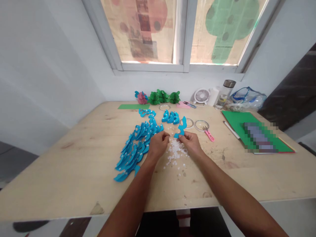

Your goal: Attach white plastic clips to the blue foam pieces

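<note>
Between thumb and fingers, my right hand [192, 143] pinches a curvy blue paper cutout [182, 125] that stands upright above the table. My left hand [158, 144] is closed in a pinch close beside it; whatever its fingertips hold is too small to make out. Below and between both hands lies a scatter of small white paper bits [175, 152]. Left of my left hand spreads a big fanned pile of blue paper cutouts [134, 148] with white spots on them. Smaller groups of the same cutouts [170, 117] lie behind my hands.
Rolls of tape [201, 125] and pink-handled scissors [209, 135] lie right of the cutout. A green sheet [247, 126], a pen [231, 129], a glass bottle [223, 95] and a small fan [201, 96] are further right. Green paper decorations [163, 96] stand at the wall.
</note>
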Demonstrator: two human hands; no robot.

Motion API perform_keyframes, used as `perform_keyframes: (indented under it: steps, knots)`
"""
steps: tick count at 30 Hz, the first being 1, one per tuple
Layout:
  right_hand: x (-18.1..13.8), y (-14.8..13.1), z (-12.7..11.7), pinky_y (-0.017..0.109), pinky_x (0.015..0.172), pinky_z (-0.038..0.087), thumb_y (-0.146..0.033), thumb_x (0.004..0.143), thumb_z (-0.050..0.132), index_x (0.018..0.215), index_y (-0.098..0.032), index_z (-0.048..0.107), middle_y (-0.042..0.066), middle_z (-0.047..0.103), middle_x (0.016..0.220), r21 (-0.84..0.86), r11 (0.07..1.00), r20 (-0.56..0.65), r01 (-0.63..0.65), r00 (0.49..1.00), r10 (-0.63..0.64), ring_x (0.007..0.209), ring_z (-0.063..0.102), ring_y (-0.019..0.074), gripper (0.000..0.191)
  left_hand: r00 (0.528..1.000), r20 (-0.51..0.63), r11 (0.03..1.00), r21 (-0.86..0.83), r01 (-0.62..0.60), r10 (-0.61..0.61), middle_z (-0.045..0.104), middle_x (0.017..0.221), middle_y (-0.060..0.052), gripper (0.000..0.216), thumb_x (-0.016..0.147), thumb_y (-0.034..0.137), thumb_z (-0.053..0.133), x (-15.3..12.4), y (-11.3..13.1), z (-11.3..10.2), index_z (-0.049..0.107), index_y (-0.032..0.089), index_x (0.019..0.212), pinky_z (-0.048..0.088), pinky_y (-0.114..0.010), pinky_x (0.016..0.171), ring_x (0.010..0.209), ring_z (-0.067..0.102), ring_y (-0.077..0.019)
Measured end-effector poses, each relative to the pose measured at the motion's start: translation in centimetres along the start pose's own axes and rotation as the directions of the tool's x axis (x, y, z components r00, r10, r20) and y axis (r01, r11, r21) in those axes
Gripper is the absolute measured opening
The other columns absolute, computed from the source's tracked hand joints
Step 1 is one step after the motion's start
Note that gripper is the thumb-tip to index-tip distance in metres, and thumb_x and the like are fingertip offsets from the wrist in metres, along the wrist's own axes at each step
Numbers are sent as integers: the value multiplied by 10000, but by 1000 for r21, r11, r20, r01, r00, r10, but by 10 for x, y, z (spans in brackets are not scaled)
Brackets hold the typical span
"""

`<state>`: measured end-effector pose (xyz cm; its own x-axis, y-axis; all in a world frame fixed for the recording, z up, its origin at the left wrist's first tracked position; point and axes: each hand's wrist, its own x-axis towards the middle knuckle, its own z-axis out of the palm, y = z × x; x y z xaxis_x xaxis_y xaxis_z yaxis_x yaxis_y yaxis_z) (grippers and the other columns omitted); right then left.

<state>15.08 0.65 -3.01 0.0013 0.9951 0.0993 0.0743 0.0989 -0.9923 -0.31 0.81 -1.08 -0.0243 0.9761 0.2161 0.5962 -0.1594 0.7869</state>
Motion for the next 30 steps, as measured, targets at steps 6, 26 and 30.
perform_keyframes:
  steps: [6,26,30]
  knots:
    - [-1,-3,1,224,471,330,-362,699,575,589,-145,622,3,565,524,3,1000,51,12,999,-12,485,458,114,248,994,97,919,-387,76,-41,689,784,-41,204,702,291,570,-4,6,0,684,166,816,450,-246,583,666,594,-149]
    - [-4,-11,1,252,537,371,-406,719,579,658,-170,643,11,607,584,-26,998,1,65,998,-65,548,505,140,252,980,78,722,-666,189,-186,671,760,-29,152,617,241,596,-4,10,-6,671,166,726,412,-201,493,616,558,-110]
    - [-2,-6,1,255,534,373,-460,731,569,589,-167,618,20,598,565,58,998,-35,27,999,-25,534,490,135,330,986,94,746,-645,164,-135,679,779,-35,165,617,262,598,-6,12,-1,673,167,730,416,-217,512,632,558,-120]
